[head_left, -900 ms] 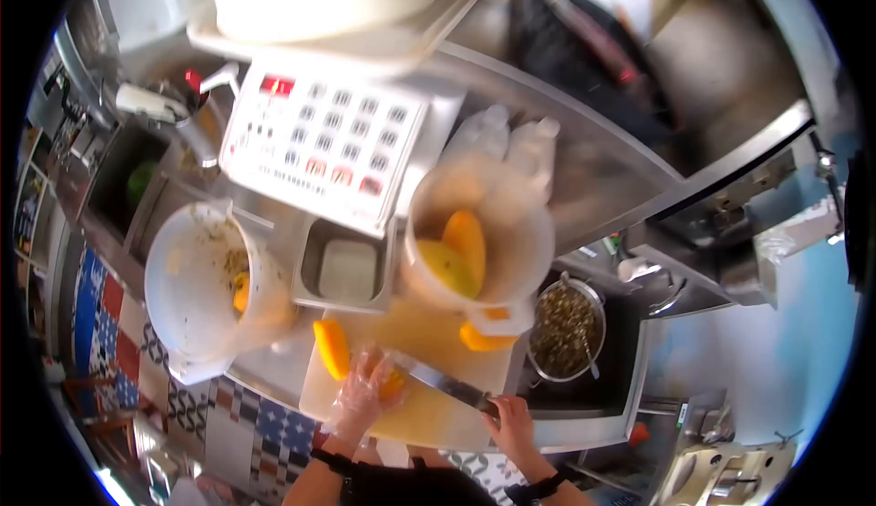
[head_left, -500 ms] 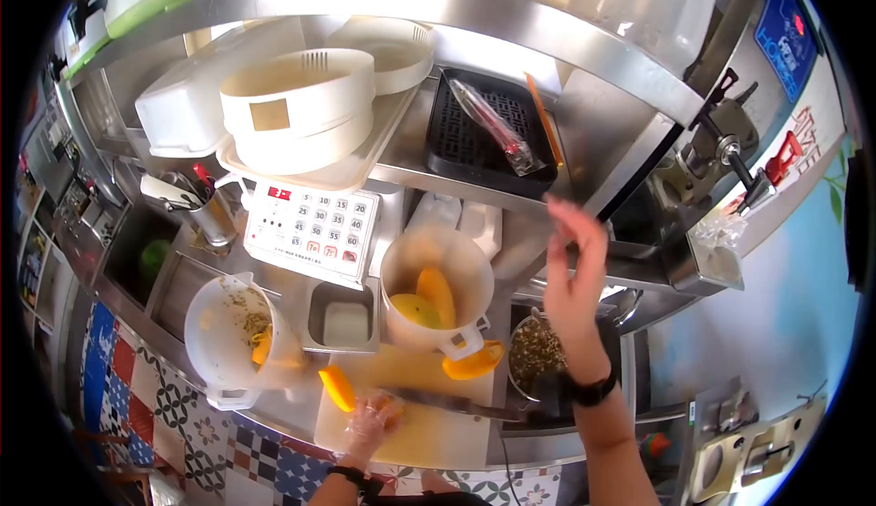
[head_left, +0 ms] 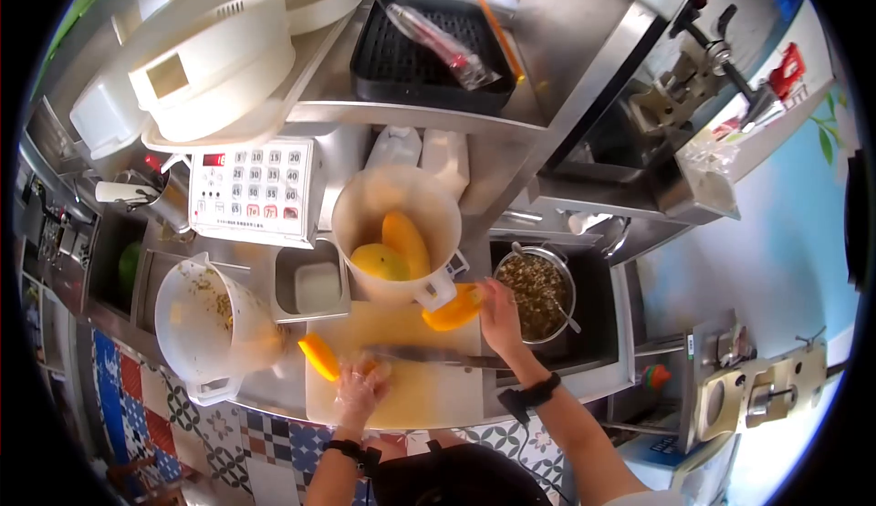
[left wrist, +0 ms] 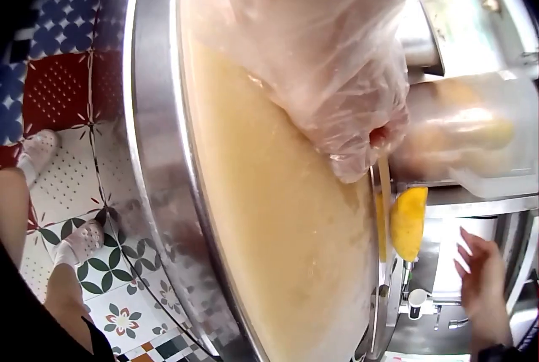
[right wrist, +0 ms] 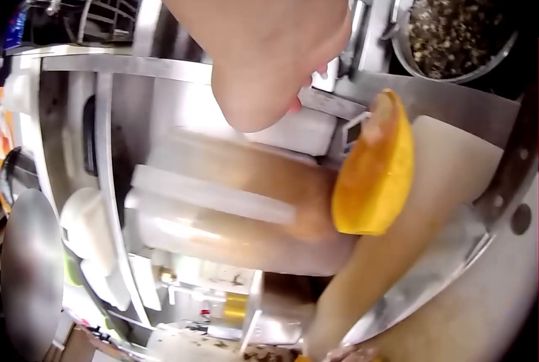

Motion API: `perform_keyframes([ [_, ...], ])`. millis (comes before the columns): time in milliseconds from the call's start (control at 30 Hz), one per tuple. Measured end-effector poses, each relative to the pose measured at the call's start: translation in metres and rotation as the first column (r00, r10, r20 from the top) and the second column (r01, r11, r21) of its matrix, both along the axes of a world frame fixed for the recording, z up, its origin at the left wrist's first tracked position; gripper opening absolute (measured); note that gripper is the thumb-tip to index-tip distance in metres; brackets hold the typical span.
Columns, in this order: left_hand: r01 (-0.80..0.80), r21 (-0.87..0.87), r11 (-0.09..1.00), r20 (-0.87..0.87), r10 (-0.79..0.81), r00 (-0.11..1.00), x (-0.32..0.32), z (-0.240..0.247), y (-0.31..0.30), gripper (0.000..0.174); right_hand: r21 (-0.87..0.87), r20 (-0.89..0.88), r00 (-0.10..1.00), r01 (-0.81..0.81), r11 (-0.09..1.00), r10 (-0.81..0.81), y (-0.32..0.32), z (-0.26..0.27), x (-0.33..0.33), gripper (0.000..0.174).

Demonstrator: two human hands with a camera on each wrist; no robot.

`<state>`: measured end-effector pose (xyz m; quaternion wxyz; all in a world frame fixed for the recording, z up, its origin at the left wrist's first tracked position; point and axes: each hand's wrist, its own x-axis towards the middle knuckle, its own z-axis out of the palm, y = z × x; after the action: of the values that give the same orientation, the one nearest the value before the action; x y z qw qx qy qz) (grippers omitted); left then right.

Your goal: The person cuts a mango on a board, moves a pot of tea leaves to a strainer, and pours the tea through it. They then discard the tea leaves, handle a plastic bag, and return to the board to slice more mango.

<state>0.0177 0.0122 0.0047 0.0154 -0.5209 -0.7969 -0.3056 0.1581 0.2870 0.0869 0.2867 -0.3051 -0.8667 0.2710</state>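
My left hand (head_left: 359,392), in a clear plastic glove, is on the cutting board (head_left: 438,406) with its fingers bent over a mango piece, mostly hidden beneath them. A large knife (head_left: 429,354) lies across the board, its tip by these fingers and its handle over the right edge. My bare right hand (head_left: 502,319) reaches beside a cut mango piece (head_left: 453,309) at the board's upper right. The left wrist view shows the right hand's fingers (left wrist: 468,248) spread and apart from that mango (left wrist: 408,223). Another mango slice (head_left: 319,357) lies on the board's left.
A clear pitcher (head_left: 356,205) with mango pieces stands behind the board, beside a steel container (head_left: 342,301). Another pitcher (head_left: 187,351) with grainy residue is at the left. A pot (head_left: 570,296) of grainy mixture sits at the right. Behind is a keypad device (head_left: 260,187).
My right hand has let go of the knife, risen to the upper right, then come down beside the mango piece. The left hand stays on the board. The view has shifted.
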Motion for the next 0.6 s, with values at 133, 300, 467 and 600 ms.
perform_keyframes([
  [133, 0.011, -0.031, 0.999, 0.015, -0.010, 1.000, -0.003, 0.001, 0.004, 0.039, 0.139, 0.307, 0.952, -0.062, 0.988, 0.016, 0.017, -0.059, -0.036, 0.039],
  [300, -0.063, -0.056, 0.996, -0.004, 0.063, 0.998, 0.001, -0.005, 0.007, 0.038, 0.214, 0.338, 0.941, -0.062, 0.975, -0.015, 0.035, -0.081, -0.069, 0.040],
  [467, -0.077, -0.144, 0.987, 0.070, 0.088, 0.994, 0.000, 0.003, 0.011, 0.044, 0.252, 0.333, 0.943, -0.072, 0.965, -0.017, 0.038, -0.091, -0.068, 0.036],
  [600, -0.183, -0.095, 0.979, 0.311, 0.204, 0.928, 0.002, 0.006, 0.007, 0.069, 0.238, 0.393, 0.919, -0.122, 0.964, 0.019, 0.048, -0.073, -0.071, 0.027],
])
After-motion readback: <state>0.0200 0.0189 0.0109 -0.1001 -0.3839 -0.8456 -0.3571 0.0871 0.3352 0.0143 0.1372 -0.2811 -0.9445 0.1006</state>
